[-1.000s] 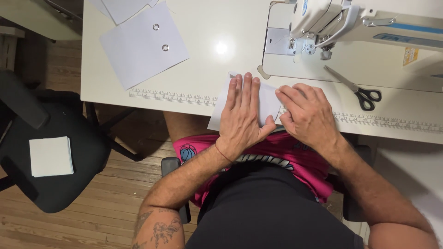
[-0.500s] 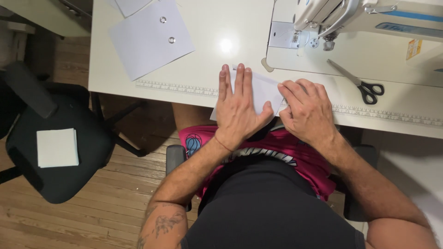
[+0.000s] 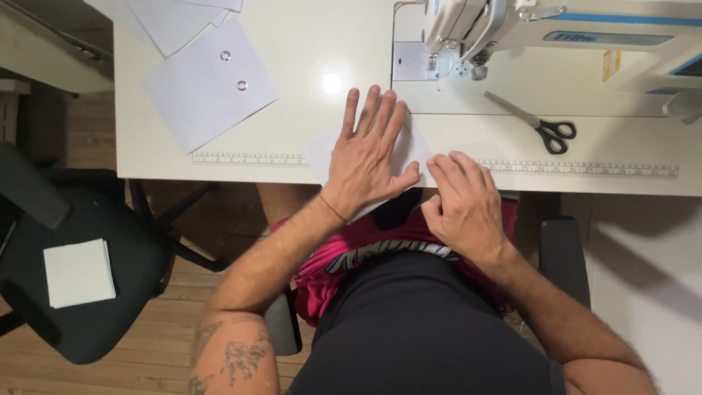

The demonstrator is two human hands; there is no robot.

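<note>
Both hands press one small white fabric piece (image 3: 322, 150) at the table edge: left hand (image 3: 369, 157) flat and spread, right hand (image 3: 464, 201) curled, pinching its edge

We see a white surface (image 3: 307, 51) carrying a sewing machine (image 3: 512, 29), black-handled scissors (image 3: 537, 124), pale sheets at its far left corner with the nearest sheet (image 3: 208, 88) bearing two metal eyelets, and a white fabric piece (image 3: 409, 150) at the ruler-marked front edge.
</note>
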